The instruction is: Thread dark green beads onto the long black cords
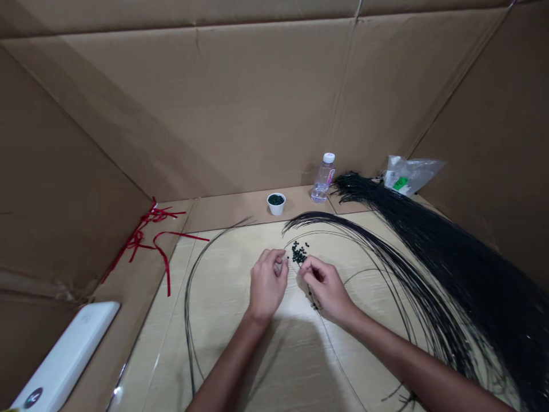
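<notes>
A loose pile of small dark green beads (299, 252) lies on the pale board, just beyond my hands. The thumb and forefinger of my left hand (266, 286) come together at the left of the pile, with one dark bead at their tips. My right hand (328, 286) pinches a thin dark wire (332, 343) near the pile's lower edge. This wire runs under the hand and down toward the front of the board. A few dark beads (315, 306) sit along it by the right palm. The wire's tip is too fine to make out.
A white cup (276, 206) full of dark beads and a clear bottle (322, 180) stand at the back. Bundled black wires (446, 246) spread rightward beside a plastic bag (409, 174). Loose wires (189, 297), red ribbons (160, 246) and a white power bank (71, 355) lie left. Cardboard walls surround everything.
</notes>
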The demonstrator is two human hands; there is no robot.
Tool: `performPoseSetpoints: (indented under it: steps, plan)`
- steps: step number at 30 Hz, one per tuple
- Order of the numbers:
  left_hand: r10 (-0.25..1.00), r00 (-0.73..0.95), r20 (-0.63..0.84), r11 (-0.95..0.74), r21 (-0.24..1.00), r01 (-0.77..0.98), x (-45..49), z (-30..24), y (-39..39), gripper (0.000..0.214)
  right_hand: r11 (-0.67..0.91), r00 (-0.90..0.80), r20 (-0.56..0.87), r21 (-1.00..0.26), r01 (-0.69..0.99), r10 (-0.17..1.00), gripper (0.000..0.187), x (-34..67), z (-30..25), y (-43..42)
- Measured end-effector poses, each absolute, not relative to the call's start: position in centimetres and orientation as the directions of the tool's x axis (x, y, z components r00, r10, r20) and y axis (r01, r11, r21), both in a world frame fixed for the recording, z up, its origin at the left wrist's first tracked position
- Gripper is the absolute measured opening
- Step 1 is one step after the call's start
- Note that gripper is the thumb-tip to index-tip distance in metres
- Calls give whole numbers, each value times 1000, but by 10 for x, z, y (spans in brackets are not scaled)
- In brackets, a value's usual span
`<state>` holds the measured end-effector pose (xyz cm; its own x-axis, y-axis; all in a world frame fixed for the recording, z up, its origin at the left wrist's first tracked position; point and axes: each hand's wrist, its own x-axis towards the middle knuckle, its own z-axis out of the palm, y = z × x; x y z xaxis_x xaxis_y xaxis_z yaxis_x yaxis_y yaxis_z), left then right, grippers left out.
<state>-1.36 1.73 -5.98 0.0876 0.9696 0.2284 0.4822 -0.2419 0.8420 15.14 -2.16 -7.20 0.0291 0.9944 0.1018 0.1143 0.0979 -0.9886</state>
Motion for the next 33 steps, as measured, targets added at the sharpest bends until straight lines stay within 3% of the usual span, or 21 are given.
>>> performPoseSetpoints:
  steps: [8,12,15,18,28,33]
  plan:
    - [952,130,278,-301,763,572,-10,-61,16,18,98,20,102,-986,134,995,18,152,-73,-23]
    - [974,101,201,-224,906,360,-11,-62,14,12,105,2,106,-986,131,994,18,153,-74,-23]
    - [995,102,10,-18,997,74,-14,-62,14,27,106,-9,106,-987,120,994,18,153,-76,-23]
    - [989,133,-58,69,994,-87,-19,-60,15,40,107,-11,107,-990,97,994,19,153,-80,-22]
    - [963,239,-127,164,977,-139,-31,-59,20,46,46,-25,46,-999,3,999,25,152,-74,-22]
    - [943,290,-161,212,965,-154,-31,-60,19,47,44,-43,42,-998,34,998,23,153,-72,-23]
